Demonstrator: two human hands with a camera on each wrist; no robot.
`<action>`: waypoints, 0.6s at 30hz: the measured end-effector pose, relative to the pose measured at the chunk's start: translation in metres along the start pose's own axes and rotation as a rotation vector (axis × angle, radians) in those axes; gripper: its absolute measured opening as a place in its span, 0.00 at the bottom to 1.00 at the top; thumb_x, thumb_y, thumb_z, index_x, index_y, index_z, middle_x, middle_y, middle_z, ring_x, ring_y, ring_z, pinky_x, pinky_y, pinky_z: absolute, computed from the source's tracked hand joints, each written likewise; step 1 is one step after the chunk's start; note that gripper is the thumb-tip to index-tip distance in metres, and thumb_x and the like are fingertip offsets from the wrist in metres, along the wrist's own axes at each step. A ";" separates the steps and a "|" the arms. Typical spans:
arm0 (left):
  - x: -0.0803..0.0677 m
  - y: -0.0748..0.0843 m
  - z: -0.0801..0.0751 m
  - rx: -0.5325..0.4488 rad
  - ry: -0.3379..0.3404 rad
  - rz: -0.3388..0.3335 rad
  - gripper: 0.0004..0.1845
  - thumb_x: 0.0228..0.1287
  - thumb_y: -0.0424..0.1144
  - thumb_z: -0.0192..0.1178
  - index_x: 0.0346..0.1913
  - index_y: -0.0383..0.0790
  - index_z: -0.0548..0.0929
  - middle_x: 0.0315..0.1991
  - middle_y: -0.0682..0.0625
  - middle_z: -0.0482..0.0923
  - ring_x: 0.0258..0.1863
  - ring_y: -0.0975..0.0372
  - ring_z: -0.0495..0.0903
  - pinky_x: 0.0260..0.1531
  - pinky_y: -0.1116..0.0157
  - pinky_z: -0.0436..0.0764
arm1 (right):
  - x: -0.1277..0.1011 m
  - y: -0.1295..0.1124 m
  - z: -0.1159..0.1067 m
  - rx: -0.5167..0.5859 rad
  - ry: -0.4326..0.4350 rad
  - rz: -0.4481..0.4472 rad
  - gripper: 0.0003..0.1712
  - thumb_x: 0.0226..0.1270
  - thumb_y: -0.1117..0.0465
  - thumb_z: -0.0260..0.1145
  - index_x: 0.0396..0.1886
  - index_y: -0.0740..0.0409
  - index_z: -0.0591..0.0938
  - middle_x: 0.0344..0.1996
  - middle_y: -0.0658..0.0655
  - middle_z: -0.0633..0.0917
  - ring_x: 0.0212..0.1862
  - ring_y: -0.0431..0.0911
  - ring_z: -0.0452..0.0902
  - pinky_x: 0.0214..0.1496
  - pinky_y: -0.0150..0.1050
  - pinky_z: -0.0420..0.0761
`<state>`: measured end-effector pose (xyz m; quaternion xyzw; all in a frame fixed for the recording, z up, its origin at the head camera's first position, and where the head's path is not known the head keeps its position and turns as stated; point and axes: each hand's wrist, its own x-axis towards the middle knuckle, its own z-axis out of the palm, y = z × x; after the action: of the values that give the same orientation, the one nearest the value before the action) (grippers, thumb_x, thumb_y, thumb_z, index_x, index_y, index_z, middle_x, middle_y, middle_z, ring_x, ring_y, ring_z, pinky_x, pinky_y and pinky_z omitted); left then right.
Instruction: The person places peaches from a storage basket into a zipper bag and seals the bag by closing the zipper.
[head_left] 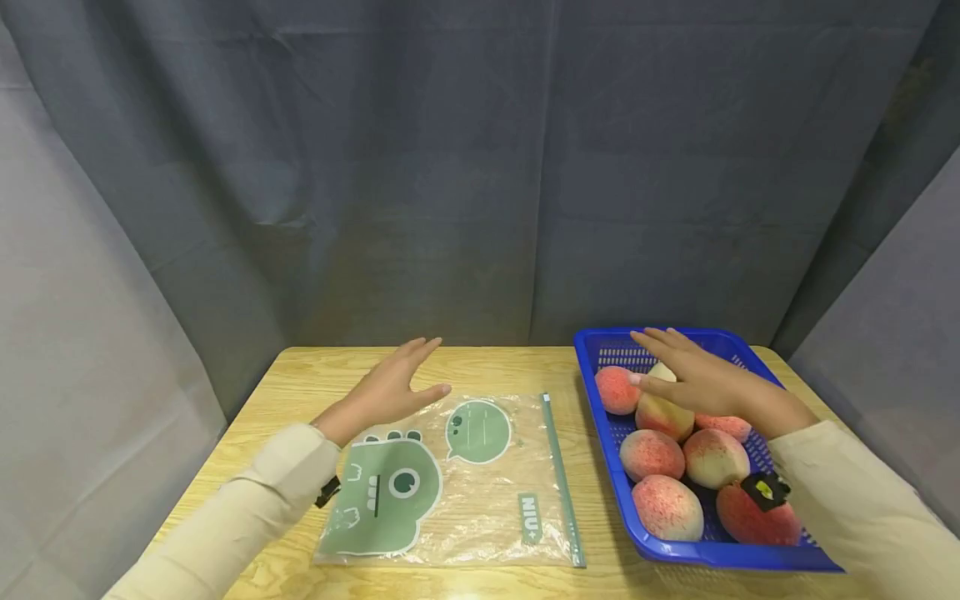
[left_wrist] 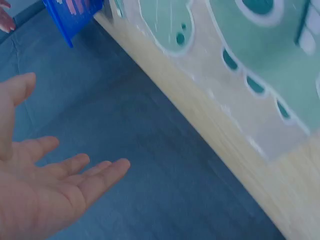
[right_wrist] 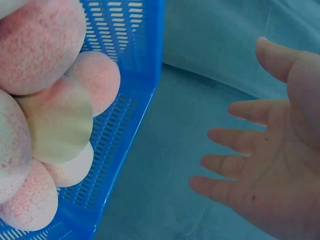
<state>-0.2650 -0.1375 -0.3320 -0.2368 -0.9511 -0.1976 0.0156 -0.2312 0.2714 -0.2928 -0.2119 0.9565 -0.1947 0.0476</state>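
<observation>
A clear zip bag point(head_left: 457, 479) printed with a green dinosaur lies flat on the wooden table point(head_left: 300, 379). My left hand point(head_left: 390, 387) hovers over the bag's far left corner, fingers straight and empty; the left wrist view shows its bare palm point(left_wrist: 45, 187) beside the bag point(left_wrist: 240, 60). A blue basket point(head_left: 600, 346) on the right holds several pink peaches point(head_left: 651, 454). My right hand point(head_left: 693, 375) is spread above the peaches at the basket's far end, holding nothing. In the right wrist view its palm point(right_wrist: 270, 170) is empty beside the peaches point(right_wrist: 40, 45).
A grey curtain point(head_left: 480, 167) hangs behind and around the table. Bare wood shows at the far edge between bag and basket. The basket point(right_wrist: 135, 100) reaches close to the table's right and front edges.
</observation>
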 end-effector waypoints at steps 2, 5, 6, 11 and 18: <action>0.002 0.005 0.007 -0.046 0.005 0.006 0.41 0.65 0.55 0.59 0.74 0.43 0.55 0.73 0.38 0.55 0.70 0.43 0.57 0.65 0.42 0.63 | -0.003 -0.004 0.000 -0.005 0.002 -0.016 0.44 0.71 0.43 0.56 0.74 0.65 0.55 0.71 0.74 0.52 0.71 0.72 0.39 0.65 0.74 0.45; 0.006 0.012 0.017 -0.107 0.000 0.000 0.41 0.64 0.54 0.61 0.73 0.40 0.57 0.72 0.40 0.58 0.70 0.46 0.58 0.67 0.45 0.62 | -0.007 -0.009 0.001 -0.019 0.011 -0.039 0.42 0.71 0.44 0.56 0.73 0.66 0.56 0.71 0.74 0.55 0.71 0.72 0.45 0.66 0.72 0.50; 0.007 0.015 0.021 -0.124 -0.003 -0.004 0.41 0.64 0.53 0.61 0.73 0.39 0.58 0.71 0.40 0.59 0.70 0.46 0.59 0.67 0.46 0.62 | -0.008 -0.011 0.001 -0.021 0.014 -0.046 0.42 0.71 0.44 0.56 0.73 0.66 0.57 0.70 0.73 0.56 0.70 0.71 0.47 0.65 0.71 0.52; 0.013 0.026 0.040 -0.180 -0.016 -0.003 0.38 0.63 0.50 0.62 0.71 0.36 0.62 0.68 0.38 0.65 0.67 0.45 0.64 0.65 0.48 0.66 | -0.017 -0.017 0.005 0.011 0.028 -0.087 0.39 0.72 0.48 0.57 0.72 0.66 0.59 0.69 0.72 0.61 0.69 0.70 0.52 0.65 0.70 0.57; 0.026 0.041 0.067 -0.268 -0.062 -0.018 0.36 0.64 0.49 0.61 0.68 0.32 0.65 0.65 0.37 0.69 0.64 0.43 0.68 0.62 0.48 0.70 | -0.029 -0.023 0.012 0.080 0.054 -0.123 0.35 0.73 0.49 0.56 0.70 0.65 0.62 0.67 0.70 0.65 0.68 0.68 0.56 0.63 0.69 0.61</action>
<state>-0.2649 -0.0673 -0.3755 -0.2340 -0.9184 -0.3156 -0.0472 -0.1939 0.2600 -0.2950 -0.2630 0.9340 -0.2411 0.0181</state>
